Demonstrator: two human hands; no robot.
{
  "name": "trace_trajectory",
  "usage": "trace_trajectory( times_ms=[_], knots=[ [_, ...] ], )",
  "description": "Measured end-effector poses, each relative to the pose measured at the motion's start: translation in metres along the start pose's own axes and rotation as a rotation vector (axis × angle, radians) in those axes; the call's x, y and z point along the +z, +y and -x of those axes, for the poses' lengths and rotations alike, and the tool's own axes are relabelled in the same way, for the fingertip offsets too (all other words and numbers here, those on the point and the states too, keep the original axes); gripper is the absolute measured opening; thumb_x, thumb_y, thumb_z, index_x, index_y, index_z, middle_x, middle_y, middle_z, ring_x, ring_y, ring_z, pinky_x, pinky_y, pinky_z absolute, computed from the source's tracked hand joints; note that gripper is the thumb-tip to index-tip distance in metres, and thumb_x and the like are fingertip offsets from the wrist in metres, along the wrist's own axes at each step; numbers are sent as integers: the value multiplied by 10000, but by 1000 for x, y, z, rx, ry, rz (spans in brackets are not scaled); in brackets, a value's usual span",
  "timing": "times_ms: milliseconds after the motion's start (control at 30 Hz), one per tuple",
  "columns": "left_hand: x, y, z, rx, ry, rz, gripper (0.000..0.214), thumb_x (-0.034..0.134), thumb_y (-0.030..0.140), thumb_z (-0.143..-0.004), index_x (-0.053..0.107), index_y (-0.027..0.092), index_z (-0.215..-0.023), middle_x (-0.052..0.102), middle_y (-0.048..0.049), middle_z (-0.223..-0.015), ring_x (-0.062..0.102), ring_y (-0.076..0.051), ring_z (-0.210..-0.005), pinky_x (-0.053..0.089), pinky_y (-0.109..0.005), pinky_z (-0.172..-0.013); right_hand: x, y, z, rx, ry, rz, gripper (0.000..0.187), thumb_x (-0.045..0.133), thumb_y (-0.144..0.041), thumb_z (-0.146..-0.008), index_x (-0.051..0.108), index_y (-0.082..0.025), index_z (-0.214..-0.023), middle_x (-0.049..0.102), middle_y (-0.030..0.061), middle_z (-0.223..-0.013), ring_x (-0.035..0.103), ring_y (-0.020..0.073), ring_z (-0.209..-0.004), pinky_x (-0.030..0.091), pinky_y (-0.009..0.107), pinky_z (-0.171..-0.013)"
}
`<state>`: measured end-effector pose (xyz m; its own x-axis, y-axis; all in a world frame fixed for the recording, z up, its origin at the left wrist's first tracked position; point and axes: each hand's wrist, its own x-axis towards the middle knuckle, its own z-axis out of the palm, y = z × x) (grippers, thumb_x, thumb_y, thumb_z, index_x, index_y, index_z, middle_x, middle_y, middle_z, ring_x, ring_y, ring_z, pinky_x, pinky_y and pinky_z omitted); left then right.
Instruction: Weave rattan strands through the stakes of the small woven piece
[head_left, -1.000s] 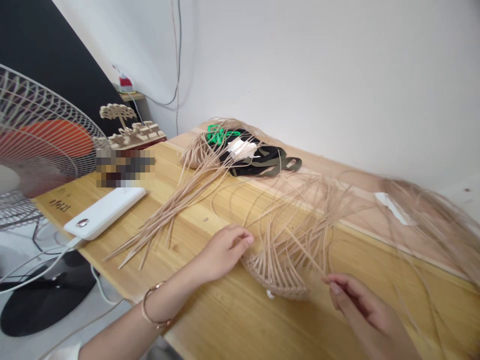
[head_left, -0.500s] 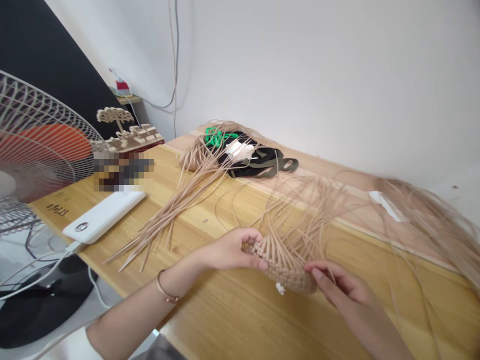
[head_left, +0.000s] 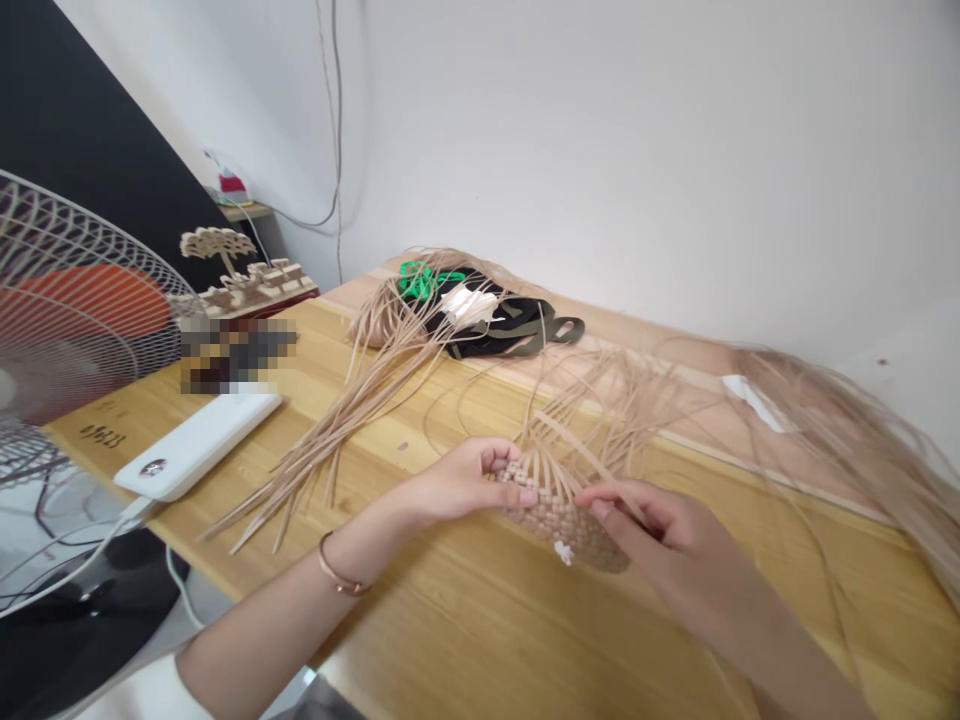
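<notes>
A small tan woven piece [head_left: 551, 512] is held above the wooden table, with loose strips [head_left: 600, 410] fanning out from its far edge. My left hand [head_left: 480, 485] grips its left end, the thumb lying on the near face and the fingers behind it. My right hand [head_left: 637, 520] is closed at the piece's right side, pinching a flat strip [head_left: 574, 440] that slants up and left across the others. A little white tuft [head_left: 563, 552] sticks out of the woven face. The fingertips behind the weave are hidden.
A bundle of tan strips [head_left: 330, 440] lies left of centre, beside a black bag [head_left: 502, 320]. More strips [head_left: 832, 420] spread along the right. A white power bank [head_left: 199, 440] with a cable, a wooden tree model [head_left: 225, 260] and a fan [head_left: 82, 290] stand left.
My right hand has moved left and slightly up along the weave, and a strip now slants from it across the fan. My left hand keeps its grip. The whole view has shifted slightly.
</notes>
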<state>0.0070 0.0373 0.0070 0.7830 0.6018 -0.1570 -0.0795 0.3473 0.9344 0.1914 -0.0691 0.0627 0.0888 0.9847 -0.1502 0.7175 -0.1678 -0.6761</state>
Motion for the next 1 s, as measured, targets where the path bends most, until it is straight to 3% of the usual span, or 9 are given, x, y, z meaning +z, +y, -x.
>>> trace_trajectory(
  times_ms=[100,233,433,567,767,900,1000],
  knots=[
    [1,0,-1,17,-23,-35,376,812,309,-564,573,120,-784,616,-2,-734,565,-106,-697,427,-262,-702,-5,-5,-6,43,-91,67,312,396,-425,-852,635,-231,-801,595,1,-686,522,170,-630,327,270,-525],
    [3,-1,-3,16,-28,-44,368,807,306,-574,580,116,-794,616,-5,-737,559,-106,-689,423,-262,-692,-6,-8,-14,89,-159,75,323,393,-408,-853,529,-200,-648,467,-23,-574,433,135,-540,294,263,-514],
    [8,-1,-4,-7,-3,28,388,833,291,-523,587,119,-770,627,8,-726,559,-81,-660,423,-232,-669,-4,-5,-25,162,-263,-215,198,514,-354,-787,585,-170,-795,488,-23,-624,424,101,-527,303,221,-493],
    [9,1,-5,-52,18,90,394,842,292,-508,595,112,-758,630,15,-692,560,-68,-628,420,-215,-650,-5,-3,-27,161,-249,-369,273,573,-433,-739,567,-165,-794,437,-53,-566,369,79,-481,258,205,-465],
    [6,-4,-7,-59,68,104,376,829,330,-531,618,106,-748,637,-5,-704,561,-82,-636,420,-232,-680,-6,4,-30,81,-155,-381,296,590,-458,-741,582,-165,-784,477,-32,-607,384,95,-522,243,219,-487],
    [4,-5,-3,-64,103,-72,419,779,378,-585,617,111,-864,640,-59,-843,579,-154,-781,428,-312,-793,-1,13,-29,40,-133,-379,286,571,-457,-779,594,-175,-820,474,-31,-616,406,110,-548,265,230,-507],
    [6,-2,3,92,230,-433,572,726,347,-647,522,135,-1137,563,-124,-1138,504,-240,-1079,360,-398,-954,7,19,-26,12,-131,-379,255,556,-430,-807,601,-181,-834,433,-45,-598,382,105,-542,263,233,-509]
  ],
)
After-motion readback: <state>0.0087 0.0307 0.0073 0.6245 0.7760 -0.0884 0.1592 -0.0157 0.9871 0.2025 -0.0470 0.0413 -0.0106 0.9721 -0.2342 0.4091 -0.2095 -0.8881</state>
